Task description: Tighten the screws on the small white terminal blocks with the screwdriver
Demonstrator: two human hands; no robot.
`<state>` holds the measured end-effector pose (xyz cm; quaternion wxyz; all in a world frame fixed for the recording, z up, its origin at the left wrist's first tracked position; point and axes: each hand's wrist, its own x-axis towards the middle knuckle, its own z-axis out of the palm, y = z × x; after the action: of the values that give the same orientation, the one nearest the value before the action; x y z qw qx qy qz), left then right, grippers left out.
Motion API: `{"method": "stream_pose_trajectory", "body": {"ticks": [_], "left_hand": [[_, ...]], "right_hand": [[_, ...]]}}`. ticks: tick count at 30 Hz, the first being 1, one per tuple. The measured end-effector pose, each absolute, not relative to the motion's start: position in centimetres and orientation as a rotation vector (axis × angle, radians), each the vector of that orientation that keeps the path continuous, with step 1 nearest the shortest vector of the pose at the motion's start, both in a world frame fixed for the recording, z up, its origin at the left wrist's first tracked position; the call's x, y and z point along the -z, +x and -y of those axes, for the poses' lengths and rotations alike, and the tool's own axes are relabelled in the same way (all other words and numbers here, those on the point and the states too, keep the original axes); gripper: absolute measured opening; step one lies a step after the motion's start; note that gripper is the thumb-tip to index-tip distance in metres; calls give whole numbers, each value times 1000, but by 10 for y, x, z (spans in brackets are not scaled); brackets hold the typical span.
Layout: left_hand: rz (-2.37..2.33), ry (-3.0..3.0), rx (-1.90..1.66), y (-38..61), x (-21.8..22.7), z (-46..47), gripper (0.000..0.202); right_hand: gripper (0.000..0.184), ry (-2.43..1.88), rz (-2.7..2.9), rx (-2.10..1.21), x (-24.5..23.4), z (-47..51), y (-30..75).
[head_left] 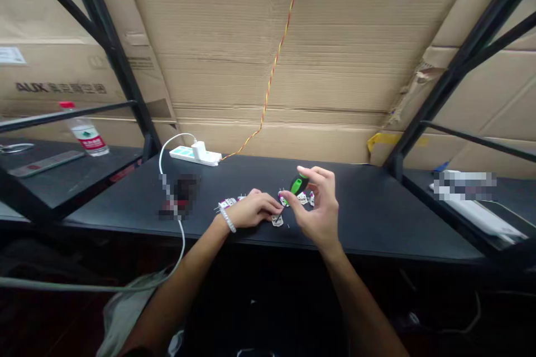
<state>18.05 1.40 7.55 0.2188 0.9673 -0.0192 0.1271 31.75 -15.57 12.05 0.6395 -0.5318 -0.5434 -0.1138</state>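
A green-and-black screwdriver [298,184] is gripped in my right hand [320,206], tilted so that its shaft slants down to the left. Its tip meets a small white part [277,221] near the front edge of the table. My left hand [255,209], with a pale bracelet at the wrist, lies low over the table, its fingertips closed on that part's upper left edge. More small white parts with purple bits [228,202] lie beside the left hand. Others [303,198] sit behind the screwdriver, partly hidden by my right hand.
A white power strip [195,155] with a plugged-in charger stands at the back left of the black table [377,206]. Its white cable [183,234] hangs over the front edge. Black metal frames flank both sides. A bottle [89,136] stands beyond the left frame.
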Motion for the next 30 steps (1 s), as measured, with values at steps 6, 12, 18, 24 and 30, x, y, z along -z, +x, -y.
{"method": "stream_pose_trajectory", "body": {"ticks": [6,12,18,24,30], "left_hand": [[50,2655,-357,180,-76,-14,25],[55,2656,-355,180,-77,-14,23],[54,2652,-357,179,-77,-14,24],[49,2650,-352,179,-79,-12,23],[47,2649,-351,179,-77,-14,26]], "right_hand": [[48,-1202,1342,5,-119,157,322],[41,-1245,1224,238,-123,157,321],[46,-1233,1306,117,-125,162,322],[41,-1241,1315,204,-127,164,323],[40,-1262,1251,297,-127,163,329]]}}
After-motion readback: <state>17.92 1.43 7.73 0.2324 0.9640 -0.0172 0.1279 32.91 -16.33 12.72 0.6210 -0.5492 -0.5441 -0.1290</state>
